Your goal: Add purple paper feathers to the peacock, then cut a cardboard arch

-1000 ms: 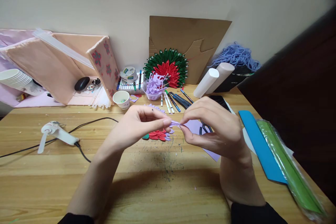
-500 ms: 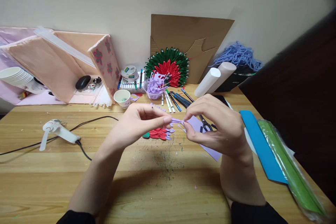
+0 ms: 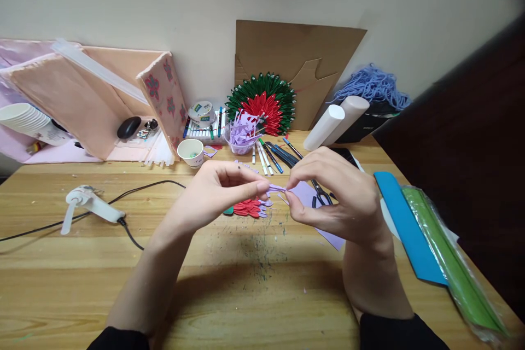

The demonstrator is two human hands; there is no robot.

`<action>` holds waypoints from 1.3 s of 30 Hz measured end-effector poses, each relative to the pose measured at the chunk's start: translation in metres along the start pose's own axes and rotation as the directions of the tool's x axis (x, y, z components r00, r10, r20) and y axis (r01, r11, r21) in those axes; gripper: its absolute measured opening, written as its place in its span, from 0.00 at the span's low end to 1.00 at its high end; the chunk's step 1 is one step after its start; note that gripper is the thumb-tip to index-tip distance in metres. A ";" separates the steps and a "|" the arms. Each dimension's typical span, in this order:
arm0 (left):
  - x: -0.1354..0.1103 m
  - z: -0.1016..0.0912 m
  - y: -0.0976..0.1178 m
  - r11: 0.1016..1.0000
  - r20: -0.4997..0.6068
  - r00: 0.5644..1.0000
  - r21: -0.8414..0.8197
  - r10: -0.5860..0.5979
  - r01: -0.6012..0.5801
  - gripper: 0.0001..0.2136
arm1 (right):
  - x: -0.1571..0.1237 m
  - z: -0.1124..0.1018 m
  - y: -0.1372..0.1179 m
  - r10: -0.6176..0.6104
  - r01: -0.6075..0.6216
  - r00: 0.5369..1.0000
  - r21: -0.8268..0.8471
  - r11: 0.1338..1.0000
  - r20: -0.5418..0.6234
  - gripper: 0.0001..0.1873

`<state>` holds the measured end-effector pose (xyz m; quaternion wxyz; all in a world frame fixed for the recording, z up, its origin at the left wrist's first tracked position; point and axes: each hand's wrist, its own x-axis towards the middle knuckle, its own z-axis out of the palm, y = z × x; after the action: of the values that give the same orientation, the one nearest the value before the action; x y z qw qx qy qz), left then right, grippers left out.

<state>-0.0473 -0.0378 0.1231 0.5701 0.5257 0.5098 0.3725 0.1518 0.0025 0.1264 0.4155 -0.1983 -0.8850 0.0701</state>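
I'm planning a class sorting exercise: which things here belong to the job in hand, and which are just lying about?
Seems to belong:
purple piece, pinched between left hand and right hand
purple sheet
scissors
red pieces

Probably just lying about:
blue yarn
stacked cups
green item in clear wrap
white rolls

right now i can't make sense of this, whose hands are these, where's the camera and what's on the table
There is no machine here: these are a person's bare left hand and right hand, seen from one camera worn on that person's head, looking forward and down. Their fingers pinch the two ends of a narrow purple strip, too small to tell the material. On the pale wooden table lie a flat purple sheet, black-handled scissors, red petal-shaped pieces and a white trigger-handled tool on a black cord. Behind the hands stands a clear bowl of purple scraps.
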 end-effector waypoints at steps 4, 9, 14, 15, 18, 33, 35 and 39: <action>0.000 0.000 0.000 1.000 -0.001 1.000 -0.001 -0.004 0.004 0.10 | 0.000 -0.001 0.001 -0.012 0.012 1.000 0.002 1.000 -0.003 0.09; 0.000 0.000 0.000 1.000 0.020 1.000 -0.022 -0.014 0.015 0.09 | 0.000 0.000 0.001 -0.021 0.021 1.000 0.006 1.000 -0.008 0.09; 0.000 0.000 -0.001 1.000 -0.029 0.999 0.013 0.017 -0.017 0.09 | -0.001 0.000 0.001 -0.018 0.018 1.000 -0.006 1.000 -0.011 0.09; 0.000 0.000 -0.001 0.999 -0.039 0.999 0.021 0.027 -0.026 0.09 | -0.001 0.000 0.001 -0.017 0.017 1.000 -0.007 1.000 -0.014 0.09; 0.000 0.000 -0.001 0.998 -0.039 0.998 0.027 0.049 -0.048 0.08 | -0.001 0.000 0.001 -0.013 0.013 1.000 -0.006 1.000 -0.018 0.09; -0.007 0.007 0.003 0.849 -0.269 0.811 0.266 0.520 -0.456 0.03 | 0.000 -0.002 0.010 0.273 -0.239 0.772 0.136 0.962 -0.574 0.07; -0.009 0.009 0.004 0.783 -0.233 0.758 0.332 0.609 -0.527 0.06 | 0.000 -0.003 0.012 0.356 -0.269 0.757 0.235 0.934 -0.548 0.06; -0.011 0.011 0.003 0.660 -0.151 0.666 0.407 0.731 -0.632 0.12 | -0.002 -0.007 0.012 0.449 -0.340 0.849 0.363 0.868 -0.278 0.03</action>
<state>-0.0385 -0.0503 0.1275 0.2077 0.7009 0.4057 0.5486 0.1619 0.0118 0.1261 0.5688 -0.3219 -0.7138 0.2516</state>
